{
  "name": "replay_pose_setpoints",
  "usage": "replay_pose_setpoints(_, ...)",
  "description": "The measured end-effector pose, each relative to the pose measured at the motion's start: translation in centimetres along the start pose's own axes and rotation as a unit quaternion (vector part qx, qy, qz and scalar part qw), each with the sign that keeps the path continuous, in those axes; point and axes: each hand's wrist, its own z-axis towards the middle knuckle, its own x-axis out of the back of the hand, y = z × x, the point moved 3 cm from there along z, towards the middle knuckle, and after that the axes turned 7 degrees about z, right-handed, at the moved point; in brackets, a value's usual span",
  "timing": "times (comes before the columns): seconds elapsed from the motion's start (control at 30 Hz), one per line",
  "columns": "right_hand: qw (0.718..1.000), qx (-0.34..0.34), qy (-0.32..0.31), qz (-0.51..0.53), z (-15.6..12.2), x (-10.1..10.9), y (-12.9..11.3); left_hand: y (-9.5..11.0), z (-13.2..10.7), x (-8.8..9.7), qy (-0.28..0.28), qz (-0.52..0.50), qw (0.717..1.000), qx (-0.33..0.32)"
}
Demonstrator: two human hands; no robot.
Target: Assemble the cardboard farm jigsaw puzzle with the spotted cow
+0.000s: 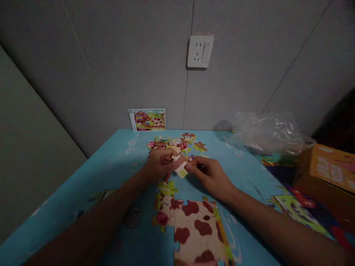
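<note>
Pale cardboard, a puzzle piece (181, 170) is pinched between the fingertips of both hands. The left hand (160, 165) curls closed on its left side and the right hand (211, 176) grips its right side. The hands are just beyond the joined puzzle section (194, 229) on the blue table (116, 166). Farther beyond that section lie loose pieces (177, 143), then a picture card (146, 119) against the wall. A plastic bag (269, 133) sits beyond the section to the right.
</note>
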Motion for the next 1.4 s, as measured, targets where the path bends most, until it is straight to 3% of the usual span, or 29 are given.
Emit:
replay_pose_setpoints(0.13, 0.994, 0.050, -0.059, -0.073, -0.8, 0.0, -1.2, 0.0, 0.0, 1.0, 0.131, -0.018, 0.991, 0.006)
replay_pose_setpoints(0.23, 0.963, 0.174, -0.184, -0.088, -2.3, -1.3, -2.7, -0.4, 0.2, 1.7, 0.205, -0.044, 0.978, 0.016)
replay_pose_setpoints(0.3, 0.920, 0.257, -0.286, -0.075, -3.7, -2.4, -3.6, -0.7, 0.4, 1.9, 0.222, -0.062, 0.973, 0.019)
replay_pose_setpoints(0.37, 0.885, 0.295, -0.353, -0.077, -4.9, -3.3, -4.1, -0.9, 0.5, 1.9, 0.220, -0.073, 0.973, 0.016)
replay_pose_setpoints(0.5, 0.867, 0.294, -0.391, -0.100, -5.7, -3.6, -4.5, -0.7, 0.5, 1.6, 0.228, -0.081, 0.970, 0.019)
replay_pose_setpoints(0.7, 0.889, 0.265, -0.365, -0.085, -4.8, -2.9, -4.3, -0.3, 0.4, 1.5, 0.261, -0.111, 0.959, 0.013)
replay_pose_setpoints(0.93, 0.940, 0.216, -0.246, -0.093, -3.2, -2.0, -3.1, -1.1, 0.7, 1.7, 0.229, -0.115, 0.967, 0.002)
replay_pose_setpoints(1.03, 0.986, 0.121, -0.102, -0.052, -2.0, -0.9, -2.2, -0.7, 0.5, 1.4, 0.182, -0.119, 0.976, 0.006)
replay_pose_setpoints(1.13, 0.999, 0.005, 0.045, -0.003, -1.2, 0.3, -1.2, -0.2, 0.2, 0.7, 0.102, -0.119, 0.988, 0.012)
replay_pose_setpoints(1.27, 0.993, -0.042, 0.071, 0.084, -0.9, 0.6, -0.2, -0.4, -0.1, -0.2, -0.014, -0.083, 0.996, 0.035)
replay_pose_setpoints(1.4, 0.988, -0.073, 0.040, 0.127, -1.1, 0.1, 0.5, -0.8, -0.2, -0.4, -0.065, -0.056, 0.995, 0.048)
